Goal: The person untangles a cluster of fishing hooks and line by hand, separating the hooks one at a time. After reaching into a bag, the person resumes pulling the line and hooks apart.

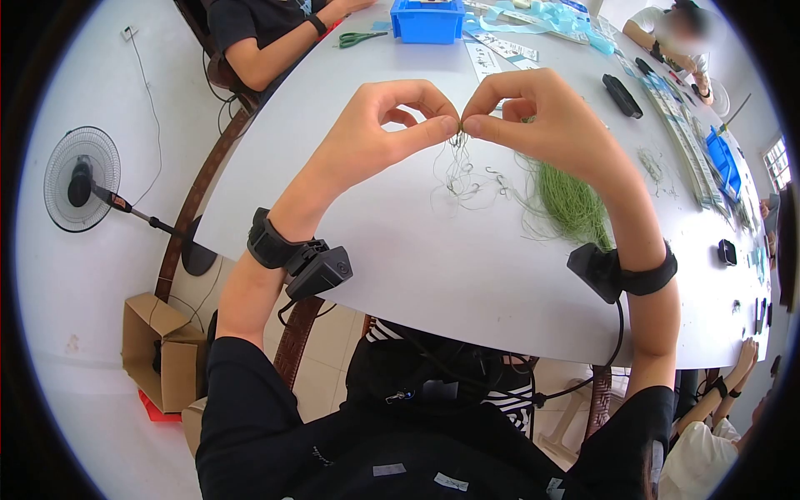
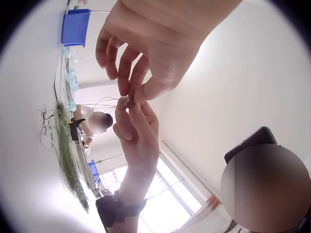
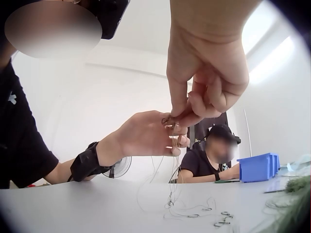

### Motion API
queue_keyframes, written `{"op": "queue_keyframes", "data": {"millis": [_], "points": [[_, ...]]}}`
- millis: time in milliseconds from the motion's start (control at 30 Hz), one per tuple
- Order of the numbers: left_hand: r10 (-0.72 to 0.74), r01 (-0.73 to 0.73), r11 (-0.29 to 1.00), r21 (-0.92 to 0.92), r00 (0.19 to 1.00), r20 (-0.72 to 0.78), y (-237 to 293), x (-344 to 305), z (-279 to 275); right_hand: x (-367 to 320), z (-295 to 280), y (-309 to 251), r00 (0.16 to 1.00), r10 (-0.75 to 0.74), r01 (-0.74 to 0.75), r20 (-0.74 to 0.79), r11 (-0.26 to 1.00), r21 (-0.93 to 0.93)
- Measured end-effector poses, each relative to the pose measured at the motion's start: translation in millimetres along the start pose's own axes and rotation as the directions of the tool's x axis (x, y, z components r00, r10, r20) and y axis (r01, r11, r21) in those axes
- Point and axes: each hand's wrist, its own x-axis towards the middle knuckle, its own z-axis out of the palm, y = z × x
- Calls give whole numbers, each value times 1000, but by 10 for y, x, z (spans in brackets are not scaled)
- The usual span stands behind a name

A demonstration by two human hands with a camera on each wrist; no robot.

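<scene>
In the head view my left hand [image 1: 375, 125] and right hand [image 1: 554, 121] meet over the table, thumb and forefinger of each pinching the top of some thin fishing lines [image 1: 457, 154]. Seen from the right wrist, a small dark loop [image 3: 166, 120] shows at the fingertips and the lines [image 3: 174, 160] hang down to the table. Small fish hooks [image 1: 500, 177] on thin line lie below the hands. A bundle of green strands [image 1: 571, 200] rests on the table under my right wrist.
On the white table [image 1: 400, 258] stand a blue bin [image 1: 427, 23] and green-handled scissors [image 1: 360, 38] at the back. A black case [image 1: 622, 96], pale blue ribbon [image 1: 533, 18] and long printed strips [image 1: 683, 142] lie farther right. Other people sit around the table.
</scene>
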Motion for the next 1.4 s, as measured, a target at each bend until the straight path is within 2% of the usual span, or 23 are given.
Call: {"op": "queue_keyframes", "data": {"millis": [167, 267, 367, 467, 567, 667, 867, 967, 1033, 1167, 1267, 1400], "points": [[3, -4, 999, 32, 1000, 15, 16, -4, 2, 3, -32, 4, 1000, 16, -15, 9, 1000, -12], [-14, 14, 1000, -2, 1000, 14, 14, -6, -3, 21, -36, 77, 1000, -28, 28, -2, 999, -42], [-50, 52, 989, -135, 999, 13, 8, -12, -4, 22, -9, 89, 1000, -8, 8, -1, 995, 97], [-66, 70, 957, -281, 998, 21, 13, -11, -14, 18, -39, 65, 990, 120, -137, 79, 954, 268], [-98, 94, 923, -374, 995, 9, 6, -12, -21, 17, -63, 3, 966, 178, -239, 187, 893, 381], [-113, 108, 901, -420, 994, 13, 9, -6, -47, 32, 34, 15, 983, 159, -181, 94, 938, 295], [-138, 112, 877, -467, 990, -23, 42, -4, -39, 23, 13, 56, 991, 38, -69, 131, 968, 241], [-163, 129, 841, -526, 986, -18, 32, -2, -86, 36, -41, 83, 990, 57, -85, 132, 972, 218], [-176, 164, 814, -557, 984, 33, 7, -1, -135, 21, -76, 25, 988, 76, -114, 137, 949, 293], [-203, 154, 852, -501, 978, -45, 63, -4, -118, 2, -123, -25, 982, 121, -162, 146, 938, 307], [-208, 135, 850, -509, 974, -89, 32, -8, -162, 9, -197, -5, 971, 118, -168, 208, 955, 244], [-210, 98, 835, -542, 966, -149, -1, 1, -224, -6, -288, 35, 973, 83, -111, 217, 987, 119]]}}
